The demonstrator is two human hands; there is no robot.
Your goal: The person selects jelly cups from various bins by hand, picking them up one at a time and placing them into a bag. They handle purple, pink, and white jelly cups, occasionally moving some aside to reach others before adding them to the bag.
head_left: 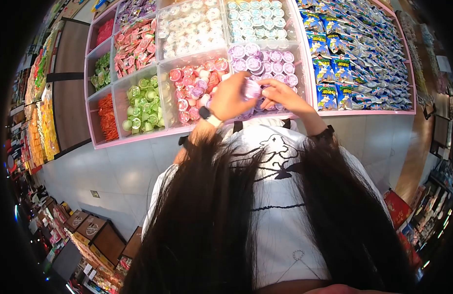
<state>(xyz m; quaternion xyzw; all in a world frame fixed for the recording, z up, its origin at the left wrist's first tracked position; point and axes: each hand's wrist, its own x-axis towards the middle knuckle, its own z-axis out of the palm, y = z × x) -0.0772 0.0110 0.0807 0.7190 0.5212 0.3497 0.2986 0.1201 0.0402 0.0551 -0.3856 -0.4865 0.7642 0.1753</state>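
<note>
My left hand [231, 98], with a watch on its wrist, is over the front edge of the purple cup compartment, fingers curled round a purple-lidded cup [251, 89] that is blurred. From the right, my right hand [284, 95] reaches in with bent fingers near the same cup; whether it grips anything is hidden. More purple-lidded cups [278, 67] stand in rows behind and beside my hands. Left of them lie red and pink cups [190, 90] in their own compartment, partly covered by my left hand.
A pink-edged display bin [138, 141] holds green cups [144, 105], red packets [108, 117], white cups [192, 29] and light blue cups [256, 20]. Blue snack bags [344, 68] fill the right section. Brown boxes [96, 230] stand at lower left.
</note>
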